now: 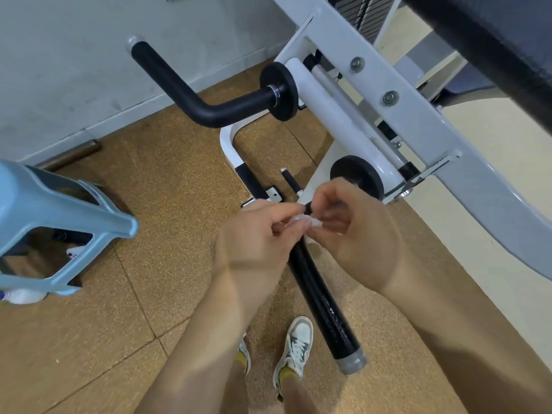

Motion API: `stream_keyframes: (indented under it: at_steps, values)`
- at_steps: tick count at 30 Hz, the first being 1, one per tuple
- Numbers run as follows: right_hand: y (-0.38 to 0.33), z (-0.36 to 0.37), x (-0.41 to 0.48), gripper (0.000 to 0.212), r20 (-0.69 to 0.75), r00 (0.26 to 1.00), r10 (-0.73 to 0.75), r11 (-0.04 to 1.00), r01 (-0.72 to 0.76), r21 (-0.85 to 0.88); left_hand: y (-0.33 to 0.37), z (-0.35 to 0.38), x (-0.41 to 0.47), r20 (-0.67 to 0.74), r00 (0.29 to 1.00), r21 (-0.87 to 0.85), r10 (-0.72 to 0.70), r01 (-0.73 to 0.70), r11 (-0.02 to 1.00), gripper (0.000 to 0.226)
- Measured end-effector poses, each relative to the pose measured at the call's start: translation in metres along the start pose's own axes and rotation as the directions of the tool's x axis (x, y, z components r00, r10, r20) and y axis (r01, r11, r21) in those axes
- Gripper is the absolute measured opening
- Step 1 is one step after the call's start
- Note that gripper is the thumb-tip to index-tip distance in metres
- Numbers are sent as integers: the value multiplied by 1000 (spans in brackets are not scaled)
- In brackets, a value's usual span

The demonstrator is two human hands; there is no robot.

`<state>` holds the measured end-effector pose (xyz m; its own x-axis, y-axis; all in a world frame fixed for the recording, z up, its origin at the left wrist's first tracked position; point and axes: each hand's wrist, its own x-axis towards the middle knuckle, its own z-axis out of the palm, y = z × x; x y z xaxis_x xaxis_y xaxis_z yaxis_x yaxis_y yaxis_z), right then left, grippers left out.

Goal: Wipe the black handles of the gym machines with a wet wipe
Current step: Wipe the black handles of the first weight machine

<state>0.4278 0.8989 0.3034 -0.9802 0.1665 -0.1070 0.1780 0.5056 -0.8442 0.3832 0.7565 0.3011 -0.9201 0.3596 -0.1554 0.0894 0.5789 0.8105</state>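
A small crumpled white wet wipe (304,219) is pinched between the fingertips of my left hand (257,237) and my right hand (355,231), just above a long black handle (322,306) that runs toward me and ends in a grey cap. The handle's surface looks shiny and wet below my hands. A second black handle (185,94), bent in an L, sticks out to the left of the white machine frame (397,115) higher up. My hands hide the near handle's upper part.
A light blue plastic stool (59,210) stands at the left with a white bottle (21,295) beside it. Two black discs (279,91) sit on the machine's white roller. My sneakers (295,351) are on the brown floor below the handle. A grey wall lies behind.
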Motion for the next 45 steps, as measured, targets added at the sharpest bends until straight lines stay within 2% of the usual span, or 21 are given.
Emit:
stream_keyframes:
  at_steps: [2, 4, 6, 9, 14, 19, 20, 23, 25, 28, 30, 32, 34, 37, 40, 43, 45]
  values:
    - [6, 1, -3, 16, -39, 998, 51, 997, -53, -49, 0, 2, 8, 54, 993, 152, 109, -116, 982, 11]
    - [12, 0, -5, 15, -47, 995, 93, 989, -98, -113, -3, 3, 12, 94, 989, 150, 115, -128, 980, 10]
    - [14, -4, -4, 14, 14, 993, 117, 992, -117, -44, -6, -2, 5, 100, 991, 112, 88, -99, 989, 10]
    - [14, -11, -8, 11, 114, 987, 115, 985, -128, 117, -8, -5, -18, 103, 976, 116, 191, -203, 972, 11]
    - [13, -10, -17, 12, 27, 985, 170, 960, -171, 223, -14, 5, 7, -70, 990, 124, 124, -115, 986, 12]
    - [10, -11, -28, 11, 127, 974, 190, 965, -209, 158, -12, 3, -34, 53, 962, 180, 267, -272, 945, 18]
    - [9, -10, -30, 12, 135, 969, 208, 955, -231, 186, -16, 3, -29, 35, 968, 177, 250, -253, 951, 19]
    - [9, -9, -33, 14, 117, 964, 237, 937, -259, 236, -20, 9, -11, -107, 991, 51, 81, -76, 996, 22]
    - [5, -8, -33, 14, 111, 964, 243, 934, -263, 241, -18, 16, -23, -151, 988, -25, 18, -22, 999, 23]
    - [0, -7, -38, 17, 117, 969, 216, 949, -236, 207, -9, 25, -51, -172, 985, -98, -17, 0, 995, 18]
    - [0, -8, -43, 22, 120, 971, 207, 955, -228, 192, -4, 27, -49, -178, 979, -137, -95, 71, 988, 12]
    - [3, -9, -48, 25, 100, 965, 241, 934, -258, 248, -4, 25, -34, -162, 972, -136, -173, 152, 979, 3]
    - [5, -10, -53, 23, 53, 947, 317, 881, -314, 354, -6, 18, -20, -130, 972, -167, -198, 176, 970, 11]
    - [6, -12, -60, 22, 54, 936, 348, 875, -345, 341, -7, 4, -7, -72, 988, -196, -133, 117, 974, 31]
    - [4, -12, -66, 20, 164, 928, 334, 894, -367, 258, -6, -6, -11, 48, 998, 20, 29, -30, 999, 26]
    - [3, -10, -69, 24, 181, 931, 318, 921, -349, 174, -7, -10, -21, 233, 942, 158, 241, -282, 946, 21]
    - [4, -10, -70, 27, 185, 926, 330, 920, -359, 158, -6, -10, -21, 298, 914, 206, 275, -343, 917, 19]
